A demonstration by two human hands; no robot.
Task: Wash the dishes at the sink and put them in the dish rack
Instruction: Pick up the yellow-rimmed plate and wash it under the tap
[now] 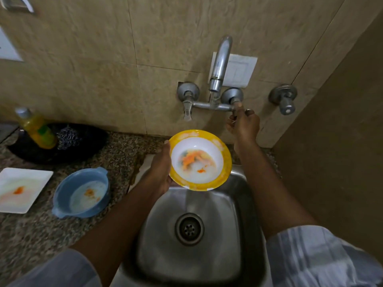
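Pale striped sleeves [315, 251] fill the bottom corners, and two bare forearms reach forward from them over a steel sink [238, 214] with a round drain [189, 228] at its middle.

Above the sink's far edge, the left hand [160, 168] holds a yellow-rimmed bowl [200, 160] — its grip closed on the left rim, thumb on top and fingers underneath. The bowl is tilted a little toward the camera and its white inside carries orange smears. It touches neither the sink nor the tabletop.

The right hand [242, 125] is raised to the wall-mounted tap [217, 79], its grip curled round the right-hand tap handle [235, 109], which the fingers mostly cover. The curved spout ends above and just behind the bowl. A thin trickle seems to hang from the spout, though it is too faint to be sure. A second, separate valve [285, 100] sits on the tiled wall further right.

On the speckled stone tabletop [31, 235] left of the sink stand a blue bowl with two handles [81, 192] and, beside it, a white square plate [21, 189] — both stained orange. Behind them a dark round tray [87, 146] carries a yellow soap bottle [37, 129] and a metal scrubber [67, 137] next to it.
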